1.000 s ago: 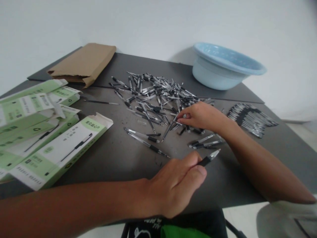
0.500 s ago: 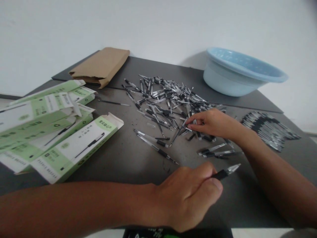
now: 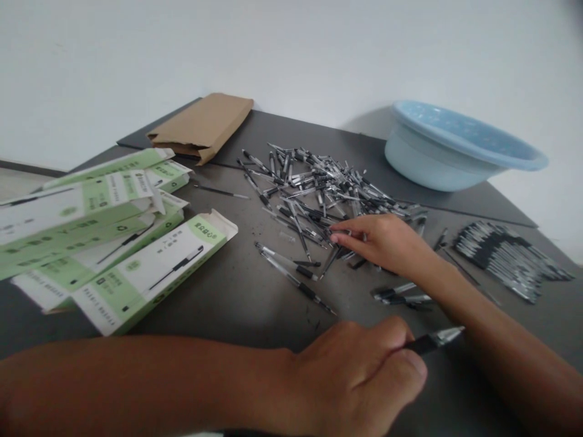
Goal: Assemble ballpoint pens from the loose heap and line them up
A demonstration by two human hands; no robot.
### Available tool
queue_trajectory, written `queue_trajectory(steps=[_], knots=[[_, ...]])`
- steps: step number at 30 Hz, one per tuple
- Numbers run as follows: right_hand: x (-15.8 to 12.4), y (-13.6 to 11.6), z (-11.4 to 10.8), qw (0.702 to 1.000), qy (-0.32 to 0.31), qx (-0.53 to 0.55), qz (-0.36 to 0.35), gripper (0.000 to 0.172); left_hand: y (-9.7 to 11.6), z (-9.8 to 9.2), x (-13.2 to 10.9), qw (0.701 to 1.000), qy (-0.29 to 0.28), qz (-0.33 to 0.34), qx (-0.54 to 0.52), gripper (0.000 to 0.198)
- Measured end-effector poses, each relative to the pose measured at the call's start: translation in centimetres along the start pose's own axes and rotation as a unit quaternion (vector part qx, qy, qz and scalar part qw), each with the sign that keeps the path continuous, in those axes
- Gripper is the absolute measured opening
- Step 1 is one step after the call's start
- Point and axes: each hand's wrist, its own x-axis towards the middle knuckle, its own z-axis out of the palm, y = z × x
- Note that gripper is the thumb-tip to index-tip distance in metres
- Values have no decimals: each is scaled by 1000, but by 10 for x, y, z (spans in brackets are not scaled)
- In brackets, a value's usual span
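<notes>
My left hand (image 3: 359,370) is closed around a pen (image 3: 428,343); its black grip and clear tip stick out past the thumb, pointing right. At the near edge of a loose pile of pens (image 3: 314,176), my right hand (image 3: 382,240) reaches in with thumb and forefinger pinched together. What lies between those fingertips is too small to make out. A clear pen with a black grip (image 3: 298,282) lies on the table between the boxes and my hands. A few more pens (image 3: 401,295) rest under my right forearm.
Flattened green and white pen boxes (image 3: 155,267) overlap on the left. A brown paper bag (image 3: 204,124) lies at the back left. A light blue basin (image 3: 437,155) stands at the back right. Pens in a neat row (image 3: 510,258) lie on the right of the dark table (image 3: 218,243).
The whole view has shifted slightly. My right hand has moved a little left along the pile's near edge. My left hand still holds the pen, now a bit lower and further right.
</notes>
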Motion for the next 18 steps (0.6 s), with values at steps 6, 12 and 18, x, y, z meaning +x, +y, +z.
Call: queue_trajectory(steps=[6, 12, 18], knots=[[5, -4, 3, 998, -15, -11, 60, 33, 2, -2, -2, 1000, -21, 7, -2, 23], [5, -11, 1, 995, -35, 10, 96, 34, 9, -12, -1, 999, -54, -9, 6, 25], [6, -16, 4, 994, -20, 27, 103, 31, 5, -8, -2, 999, -32, -3, 14, 25]])
